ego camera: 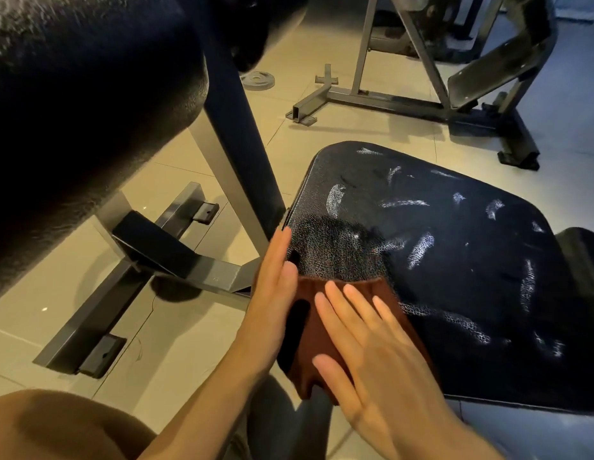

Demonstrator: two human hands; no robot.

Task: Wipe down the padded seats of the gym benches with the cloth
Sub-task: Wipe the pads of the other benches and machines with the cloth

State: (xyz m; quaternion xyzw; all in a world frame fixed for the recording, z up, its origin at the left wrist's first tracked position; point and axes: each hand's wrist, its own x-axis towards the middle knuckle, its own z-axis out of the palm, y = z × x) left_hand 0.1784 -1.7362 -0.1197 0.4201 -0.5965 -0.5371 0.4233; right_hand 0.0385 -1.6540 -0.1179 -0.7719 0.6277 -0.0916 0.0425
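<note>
right hand (pixel 372 353): fingers straight, pressing brown cloth (pixel 325 330) flat | left hand (pixel 275 293): fingers straight, alongside seat edge | cloth: near-left corner of black padded seat (pixel 455 260), long axis running away from the person

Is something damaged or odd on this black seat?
Yes. The seat has white streaks and cracked-looking patches across its top, away from the cloth. Whether they are wear or residue, I cannot tell. A small weight plate lies loose on the floor.

Two bare forearms, left hand (pixel 272 293) and right hand (pixel 372 353) ungloved, no sleeves, no jewellery
</note>
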